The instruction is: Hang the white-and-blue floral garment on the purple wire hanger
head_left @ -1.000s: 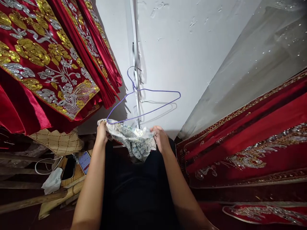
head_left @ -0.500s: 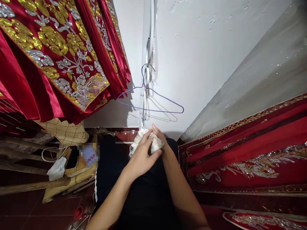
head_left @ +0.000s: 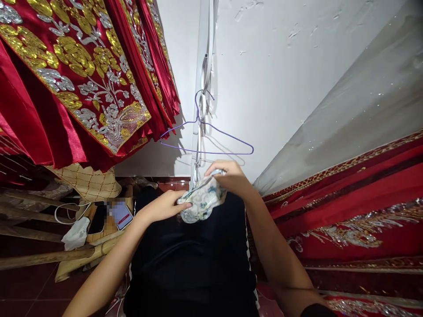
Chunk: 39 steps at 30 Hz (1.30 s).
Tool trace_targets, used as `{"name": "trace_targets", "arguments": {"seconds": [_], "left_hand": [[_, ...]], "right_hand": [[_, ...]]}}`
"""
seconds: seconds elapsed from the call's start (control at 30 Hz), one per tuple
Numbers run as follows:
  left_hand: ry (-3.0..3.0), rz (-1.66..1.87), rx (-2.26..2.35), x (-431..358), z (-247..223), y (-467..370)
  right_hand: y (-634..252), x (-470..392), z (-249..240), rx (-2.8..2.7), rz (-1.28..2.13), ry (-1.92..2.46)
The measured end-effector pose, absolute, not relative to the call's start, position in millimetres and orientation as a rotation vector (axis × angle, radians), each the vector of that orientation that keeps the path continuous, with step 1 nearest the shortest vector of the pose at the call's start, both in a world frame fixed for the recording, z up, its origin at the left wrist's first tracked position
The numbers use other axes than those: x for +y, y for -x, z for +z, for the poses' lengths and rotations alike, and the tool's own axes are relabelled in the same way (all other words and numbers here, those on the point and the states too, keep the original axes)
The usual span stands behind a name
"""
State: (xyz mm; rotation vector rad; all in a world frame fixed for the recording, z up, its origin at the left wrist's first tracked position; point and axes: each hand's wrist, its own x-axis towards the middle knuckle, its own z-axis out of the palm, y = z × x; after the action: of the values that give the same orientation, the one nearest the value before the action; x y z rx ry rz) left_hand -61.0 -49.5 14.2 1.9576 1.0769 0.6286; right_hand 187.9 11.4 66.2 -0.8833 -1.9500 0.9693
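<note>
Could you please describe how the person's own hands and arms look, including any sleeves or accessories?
The left hand and right hand are gloveless; no watch or bracelet shows. Some fingers are hidden, so rings cannot be ruled out. The left forearm is bare; above the bare right forearm, a black sleeve shows.

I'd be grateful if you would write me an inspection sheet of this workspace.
Surface: dark-clad lap beneath the work; wooden stand to its left.
Job's things: crumpled floral cloth, held above the lap.
Clutter: dark phone, lit phone and crumpled white wrapper by the stand.
Hands: left hand and right hand both grip the floral cloth.
Cables: white cable looped left of the dark phone.
Surroundings: purple hanger before a white wall; red embroidered garment left, red embroidered fabric right.
</note>
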Motion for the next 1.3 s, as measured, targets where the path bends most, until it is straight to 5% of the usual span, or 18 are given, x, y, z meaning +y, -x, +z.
{"name": "trace_targets", "arguments": {"seconds": [0.2,0.47,0.8,1.03,1.3], "left_hand": [[-1.965,0.583,1.381,-48.7,1.3,101.9],[-2.148,0.324,1.743,-13.8,6.5,151.2],[-2.431,0.649,1.498,2.9,61.1,157.4],[-2.155,1.282,1.379,45.9,84.9,132.8],[-2.167,0.983,1.288,53.3,95.2,128.4]], "right_hand": [[-165.5,84.5,45.6,-1.429,0.663,0.877],[-190.3,106.4,19.2,-1.843,0.707,1.139],[-228.5,91.5,27.4,-1.872,0.679,1.144],[-210.2,67.0,26.5,-1.931,0.899,0.983],[-265.5,65.6,41.9,-1.35,0.458,0.991]]}}
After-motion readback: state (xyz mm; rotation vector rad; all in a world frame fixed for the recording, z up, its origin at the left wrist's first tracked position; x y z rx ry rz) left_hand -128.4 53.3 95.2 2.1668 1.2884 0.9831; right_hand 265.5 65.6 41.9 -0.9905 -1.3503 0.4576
